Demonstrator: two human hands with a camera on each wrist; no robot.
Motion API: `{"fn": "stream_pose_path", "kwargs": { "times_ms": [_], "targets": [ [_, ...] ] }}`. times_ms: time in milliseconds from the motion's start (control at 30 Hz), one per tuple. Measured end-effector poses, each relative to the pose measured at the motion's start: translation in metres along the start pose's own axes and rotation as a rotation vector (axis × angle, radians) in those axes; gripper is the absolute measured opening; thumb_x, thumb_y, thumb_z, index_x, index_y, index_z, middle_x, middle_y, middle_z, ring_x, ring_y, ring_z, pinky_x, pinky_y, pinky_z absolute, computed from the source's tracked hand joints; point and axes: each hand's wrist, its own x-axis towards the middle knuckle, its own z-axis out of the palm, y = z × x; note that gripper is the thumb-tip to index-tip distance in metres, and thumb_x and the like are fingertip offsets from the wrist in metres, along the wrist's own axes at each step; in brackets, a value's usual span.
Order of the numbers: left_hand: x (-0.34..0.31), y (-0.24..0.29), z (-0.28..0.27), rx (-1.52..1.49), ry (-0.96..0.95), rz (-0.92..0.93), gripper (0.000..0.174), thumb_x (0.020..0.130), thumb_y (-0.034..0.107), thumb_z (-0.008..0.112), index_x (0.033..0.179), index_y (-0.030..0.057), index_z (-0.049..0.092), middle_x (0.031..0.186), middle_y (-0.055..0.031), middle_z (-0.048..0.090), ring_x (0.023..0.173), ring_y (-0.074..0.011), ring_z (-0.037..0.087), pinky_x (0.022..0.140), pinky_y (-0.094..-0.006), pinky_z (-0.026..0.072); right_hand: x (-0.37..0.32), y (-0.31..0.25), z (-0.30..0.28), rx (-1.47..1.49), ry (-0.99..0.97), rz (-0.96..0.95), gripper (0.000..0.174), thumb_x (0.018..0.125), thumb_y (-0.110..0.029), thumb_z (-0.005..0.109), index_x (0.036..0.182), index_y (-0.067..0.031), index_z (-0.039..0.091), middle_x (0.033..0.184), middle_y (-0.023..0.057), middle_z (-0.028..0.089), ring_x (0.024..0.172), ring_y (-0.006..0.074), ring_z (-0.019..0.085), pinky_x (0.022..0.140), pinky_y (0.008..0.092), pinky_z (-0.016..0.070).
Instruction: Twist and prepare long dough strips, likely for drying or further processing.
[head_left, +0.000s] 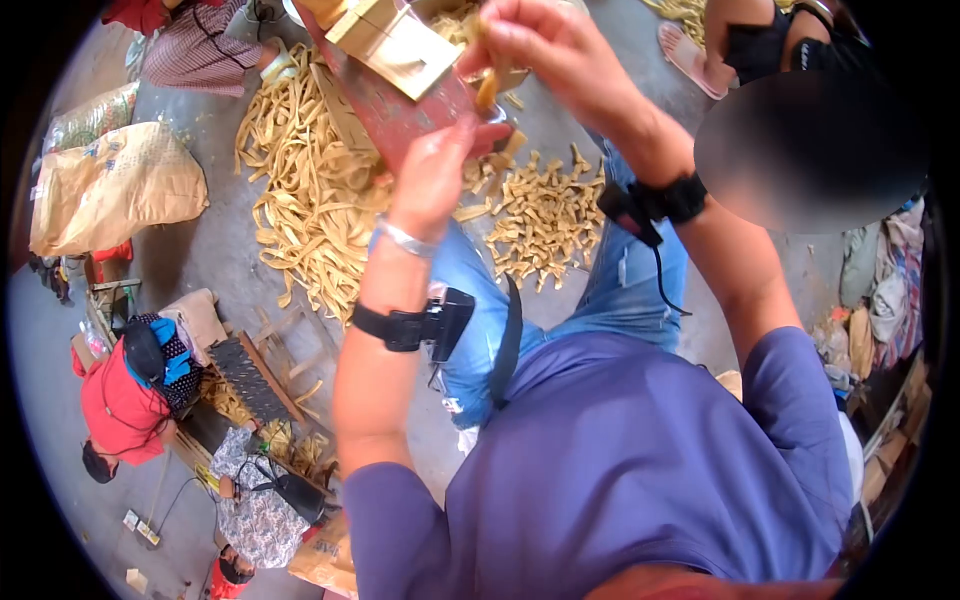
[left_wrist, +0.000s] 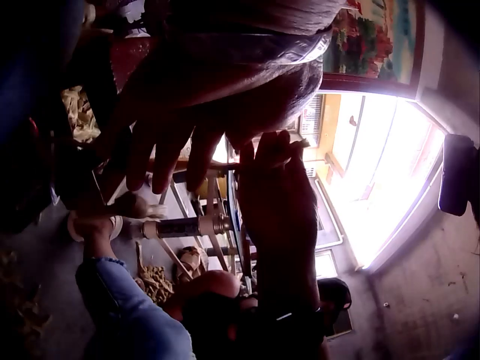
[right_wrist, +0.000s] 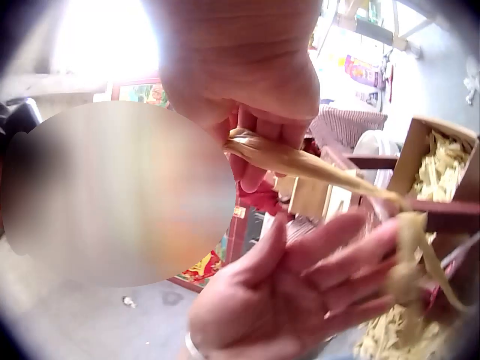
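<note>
My right hand (head_left: 550, 50) pinches one end of a long yellow-tan strip (right_wrist: 300, 163) at the top of the head view. From those fingers the strip runs to the fingertips of my left hand (head_left: 432, 182), and its far part hangs down there. In the right wrist view the left palm is turned up with straight fingers (right_wrist: 352, 274). Both hands are at the near end of a worn red bench (head_left: 362, 85). Below it, a pile of short knotted pieces (head_left: 545, 215) lies on the floor by my knees.
Long loose strips (head_left: 310, 190) are heaped on the floor left of the bench. A wooden block-like fixture (head_left: 395, 48) sits on the bench. A cardboard box (right_wrist: 409, 150) of strips stands beside it. Other people sit around, one in a red shirt (head_left: 120, 405). A brown sack (head_left: 120, 190) lies far left.
</note>
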Motion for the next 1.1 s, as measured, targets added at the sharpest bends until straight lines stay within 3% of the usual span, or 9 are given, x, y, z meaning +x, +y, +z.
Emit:
{"fn": "stream_pose_path", "kwargs": {
  "times_ms": [167, 267, 400, 500, 567, 733, 800, 900, 1100],
  "targets": [
    [-0.034, 0.004, 0.054, -0.603, -0.016, 0.115, 0.025, 0.094, 0.018, 0.056, 0.105, -0.0027, 0.063, 0.094, -0.0098, 0.067, 0.083, -0.0149, 0.064, 0.070, -0.0239, 0.0502, -0.110, -0.032, 0.038, 0.172, 0.156, 0.025, 0.014, 0.093, -0.009, 0.055, 0.098, 0.0033, 0.056, 0.084, 0.0089, 0.065, 0.075, 0.0142, 0.064, 0.068, 0.0275, 0.0534],
    [-0.068, 0.039, 0.100, -0.418, 0.074, 0.214, 0.019, 0.090, 0.009, 0.058, 0.102, -0.0061, 0.060, 0.078, -0.0091, 0.063, 0.065, -0.0143, 0.060, 0.057, -0.0243, 0.0499, -0.153, -0.065, 0.042, 0.224, 0.243, 0.056, 0.013, 0.093, -0.008, 0.055, 0.098, 0.0038, 0.056, 0.082, 0.0088, 0.064, 0.072, 0.0126, 0.062, 0.066, 0.0259, 0.0526],
    [-0.098, 0.068, 0.136, 0.106, 0.076, 0.433, 0.005, 0.083, 0.004, 0.060, 0.084, -0.0012, 0.061, 0.073, -0.0061, 0.062, 0.063, -0.0121, 0.059, 0.058, -0.0285, 0.0483, -0.185, -0.113, 0.045, 0.085, 0.353, -0.184, 0.010, 0.093, -0.006, 0.054, 0.099, 0.0023, 0.054, 0.091, 0.0111, 0.063, 0.076, 0.0124, 0.062, 0.069, 0.0252, 0.0508],
    [-0.129, 0.103, 0.155, 0.713, 0.012, 0.752, 0.009, 0.070, 0.005, 0.062, 0.075, 0.0037, 0.055, 0.068, -0.0121, 0.052, 0.062, -0.0272, 0.055, 0.056, -0.0360, 0.0446, -0.192, -0.129, 0.036, -0.104, 0.484, -0.548, 0.009, 0.094, -0.005, 0.051, 0.101, -0.0005, 0.051, 0.101, 0.0135, 0.060, 0.089, 0.0174, 0.061, 0.088, 0.0312, 0.0452],
    [-0.150, 0.118, 0.171, 0.842, -0.041, 0.874, 0.012, 0.068, 0.006, 0.064, 0.073, 0.0050, 0.053, 0.069, -0.0119, 0.051, 0.063, -0.0294, 0.055, 0.056, -0.0378, 0.0443, -0.197, -0.152, 0.046, -0.034, 0.461, -0.506, 0.010, 0.095, -0.008, 0.049, 0.104, -0.0027, 0.047, 0.094, 0.0097, 0.060, 0.088, 0.0173, 0.058, 0.092, 0.0312, 0.0417],
    [-0.164, 0.108, 0.167, 1.069, 0.124, 0.826, 0.015, 0.067, 0.006, 0.065, 0.071, 0.0071, 0.051, 0.069, -0.0095, 0.051, 0.065, -0.0277, 0.055, 0.055, -0.0383, 0.0443, -0.204, -0.135, 0.043, 0.115, 0.403, -0.249, 0.010, 0.096, -0.012, 0.050, 0.102, -0.0040, 0.049, 0.080, 0.0015, 0.057, 0.076, 0.0062, 0.054, 0.068, 0.0199, 0.0435],
    [-0.161, 0.099, 0.159, 1.066, 0.166, 0.870, 0.014, 0.065, 0.003, 0.066, 0.073, 0.0071, 0.055, 0.068, -0.0078, 0.051, 0.062, -0.0267, 0.054, 0.055, -0.0372, 0.0442, -0.212, -0.136, 0.042, 0.151, 0.364, 0.164, 0.013, 0.093, -0.014, 0.056, 0.097, -0.0029, 0.053, 0.074, -0.0015, 0.056, 0.069, 0.0044, 0.052, 0.062, 0.0203, 0.0437],
    [-0.153, 0.083, 0.148, 1.098, 0.244, 0.966, 0.016, 0.064, -0.002, 0.065, 0.077, 0.0057, 0.062, 0.067, -0.0064, 0.057, 0.061, -0.0256, 0.057, 0.057, -0.0341, 0.0458, -0.211, -0.116, 0.042, -0.005, 0.300, 0.154, 0.013, 0.089, -0.013, 0.062, 0.089, -0.0003, 0.061, 0.073, -0.0024, 0.057, 0.065, 0.0023, 0.050, 0.057, 0.0193, 0.0417],
    [-0.145, 0.060, 0.135, 0.701, 0.158, 0.701, 0.012, 0.070, 0.000, 0.066, 0.081, 0.0048, 0.062, 0.071, -0.0068, 0.060, 0.059, -0.0189, 0.059, 0.052, -0.0307, 0.0463, -0.213, -0.097, 0.033, 0.173, 0.062, 0.185, 0.013, 0.084, -0.011, 0.064, 0.087, 0.0018, 0.065, 0.081, 0.0000, 0.059, 0.073, 0.0052, 0.052, 0.063, 0.0196, 0.0419]
  ]
}}
